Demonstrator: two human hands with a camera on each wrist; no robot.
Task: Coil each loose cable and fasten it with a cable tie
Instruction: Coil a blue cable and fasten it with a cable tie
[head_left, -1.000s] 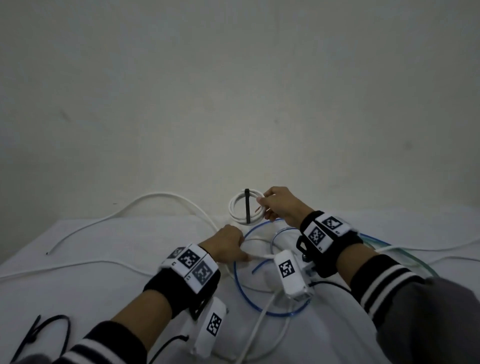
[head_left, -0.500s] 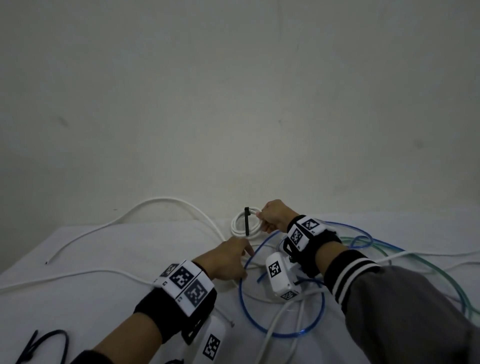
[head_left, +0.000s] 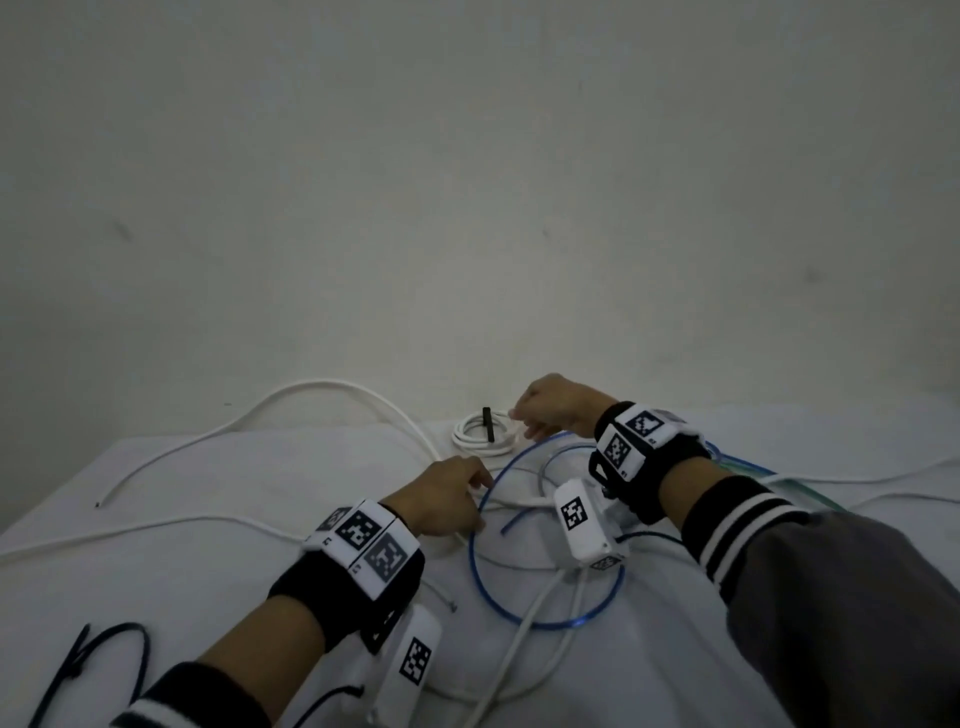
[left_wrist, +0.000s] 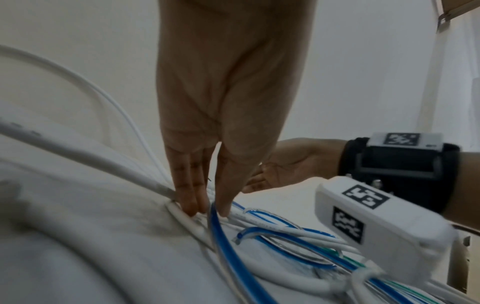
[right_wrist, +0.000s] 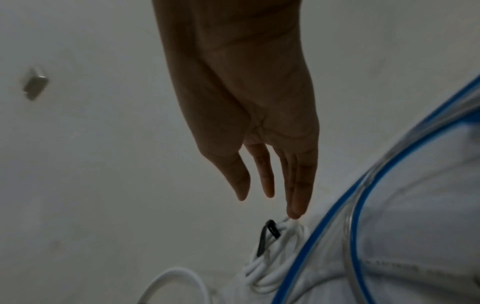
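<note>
White-covered table (head_left: 218, 519) carries loose cables. No legible writing; only square black-and-white coded markers on the wrist bands (head_left: 371, 545) and their white camera housings (head_left: 579, 522).

Long white cable (head_left: 322, 387) arcs along the far left side. Blue cable (head_left: 485, 587) forms an open loop at centre, crossing other white cables.

Coiled white cable (head_left: 478, 434) lies at the far edge by the wall, bound with a black cable tie (head_left: 488, 423) whose tail stands upright. More black cable ties (head_left: 98, 665) lie near left.

Right hand (head_left: 558, 405): fingers straight, spread slightly, tips touching the coil's rim (right_wrist: 293, 221).

Left hand (head_left: 441, 496): fingers straight, pressed together, tips (left_wrist: 192, 205) pressing a white cable into the cloth beside the blue loop.
</note>
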